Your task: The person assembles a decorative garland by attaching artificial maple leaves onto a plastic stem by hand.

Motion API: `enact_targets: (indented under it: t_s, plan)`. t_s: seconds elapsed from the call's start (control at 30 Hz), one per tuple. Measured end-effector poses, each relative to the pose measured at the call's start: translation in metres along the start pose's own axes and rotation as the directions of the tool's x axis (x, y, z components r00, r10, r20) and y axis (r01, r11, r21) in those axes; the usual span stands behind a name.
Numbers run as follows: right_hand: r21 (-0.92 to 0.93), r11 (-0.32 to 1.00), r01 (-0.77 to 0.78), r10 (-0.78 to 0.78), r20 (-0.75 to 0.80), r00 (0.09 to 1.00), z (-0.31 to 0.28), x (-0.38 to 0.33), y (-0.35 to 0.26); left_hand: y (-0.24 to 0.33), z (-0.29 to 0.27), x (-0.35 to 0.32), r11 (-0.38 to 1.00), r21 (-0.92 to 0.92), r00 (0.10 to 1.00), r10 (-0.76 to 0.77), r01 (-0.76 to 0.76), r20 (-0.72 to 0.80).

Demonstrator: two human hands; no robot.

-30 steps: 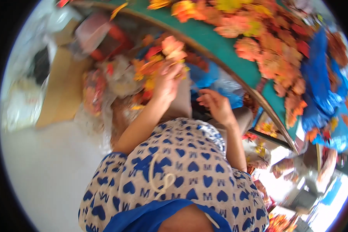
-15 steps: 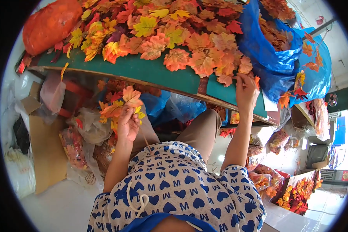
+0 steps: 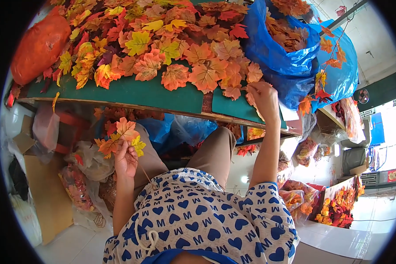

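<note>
My left hand (image 3: pixel 126 160), raised before my lap, pinches a spray of artificial maple leaves (image 3: pixel 126 129) in orange and yellow; its thin stem hangs toward my shirt. At the front right of the green table (image 3: pixel 163 90), my right hand (image 3: pixel 266 103) has its fingers closed on the edge of an orange artificial maple leaf (image 3: pixel 251 97), largely hidden by the fingers. Beside those fingers lies the fringe of a big heap of loose artificial leaves (image 3: pixel 176 77) in orange, red and yellow.
A blue plastic bag (image 3: pixel 279 55) full of orange leaves stands right of the heap. An orange-red bag (image 3: pixel 39 50) lies at the table's far left. A leaf garland (image 3: pixel 336 55) hangs at right. Below the table are cardboard (image 3: pixel 48 189) and a bag of leaves (image 3: pixel 77 187).
The whole view has shifted, so the table and heap sit further left and lower. My right hand has come closer to the leaves at the heap's edge; my left still holds the spray.
</note>
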State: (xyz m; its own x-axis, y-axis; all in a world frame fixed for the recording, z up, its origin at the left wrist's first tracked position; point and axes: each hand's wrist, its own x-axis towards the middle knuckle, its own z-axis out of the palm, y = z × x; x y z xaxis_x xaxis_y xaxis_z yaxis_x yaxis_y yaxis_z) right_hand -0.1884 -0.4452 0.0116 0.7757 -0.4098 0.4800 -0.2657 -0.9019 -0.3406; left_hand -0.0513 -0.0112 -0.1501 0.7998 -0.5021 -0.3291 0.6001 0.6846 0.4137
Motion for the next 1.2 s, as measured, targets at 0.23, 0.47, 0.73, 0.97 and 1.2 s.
enact_targets:
  t_s: [0.23, 0.47, 0.73, 0.97, 1.2]
  plan:
    - [-0.252, 0.964, 0.084, -0.068, 0.070, 0.995, 0.030, -0.002, 0.026, -0.007, 0.003, 0.002, 0.999, -0.001, 0.999, -0.042, 0.042, 0.011]
    - [-0.301, 0.922, 0.242, -0.218, 0.111, 0.970, -0.005, 0.011, 0.016, -0.002, 0.000, 0.000, 0.999, 0.037, 1.000, -0.028, 0.028, -0.011]
    - [0.308, 0.904, -0.295, 0.324, -0.045, 0.945, -0.035, 0.023, -0.014, -0.008, 0.024, -0.014, 0.989, 0.138, 0.998, 0.059, -0.053, -0.037]
    - [0.690, 0.489, -0.534, 0.429, 0.343, 0.836, 0.003, 0.007, -0.022, -0.017, 0.059, -0.012, 0.991, 0.128, 0.995, 0.028, -0.041, 0.099]
    - [0.977, -0.205, -0.058, 0.497, 0.155, 0.854, 0.031, 0.011, 0.016, -0.022, 0.073, -0.019, 0.956, 0.255, 0.986, 0.113, -0.142, 0.126]
